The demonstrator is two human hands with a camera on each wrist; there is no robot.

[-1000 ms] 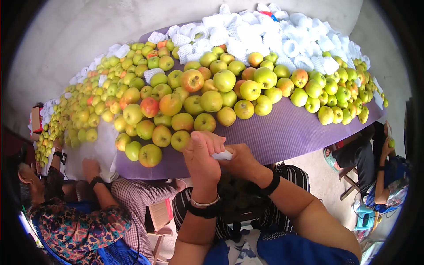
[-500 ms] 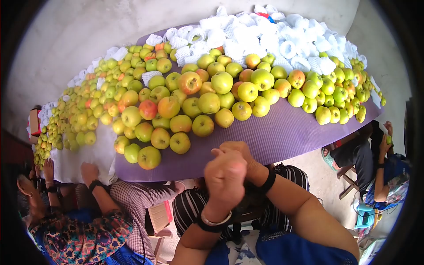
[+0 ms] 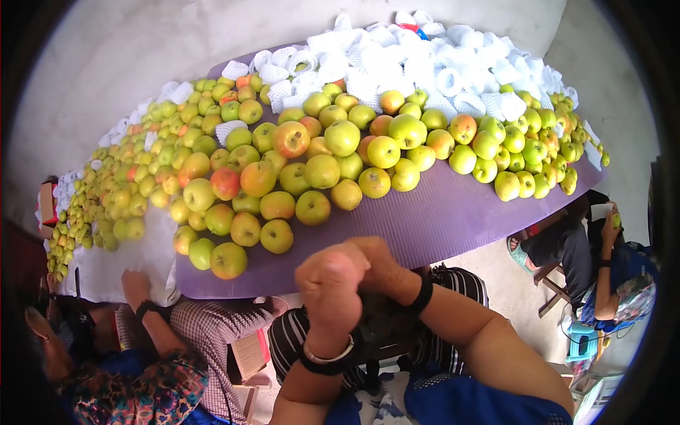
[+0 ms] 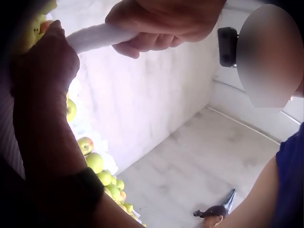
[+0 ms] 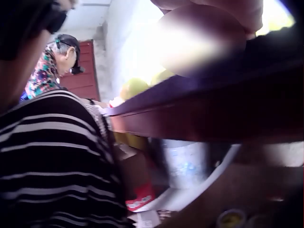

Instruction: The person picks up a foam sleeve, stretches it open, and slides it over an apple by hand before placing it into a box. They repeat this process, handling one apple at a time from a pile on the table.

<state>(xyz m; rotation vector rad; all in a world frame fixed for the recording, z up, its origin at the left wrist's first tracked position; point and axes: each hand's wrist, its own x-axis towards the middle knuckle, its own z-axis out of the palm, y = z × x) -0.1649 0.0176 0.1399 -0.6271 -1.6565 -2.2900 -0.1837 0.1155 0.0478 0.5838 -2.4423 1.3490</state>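
Observation:
In the head view my left hand (image 3: 329, 287) and right hand (image 3: 382, 265) are close together just off the near edge of the table. Between them, in the left wrist view, stretches a white foam sleeve (image 4: 97, 37). My left hand (image 4: 166, 23) curls its fingers round one end, and my right hand (image 4: 47, 59) holds the other end. From the head view the sleeve is hidden behind the hands. Yellow-green apples (image 3: 276, 236), some blushed red, lie on the table beyond my hands. In the right wrist view part of the hand area is blurred.
The purple ribbed table cover (image 3: 425, 212) shows in front of the apples. White foam sleeves (image 3: 397, 64) are heaped at the back. A person in a floral top (image 3: 142, 382) sits at the left; another person (image 3: 613, 283) at the right holds an apple. A teal stool (image 3: 582, 343) stands at lower right.
The head view has turned slightly right. The left hand dipped right and lower, then came back left, now fist-like; the white sleeve seen between the hands at first is now hidden there.

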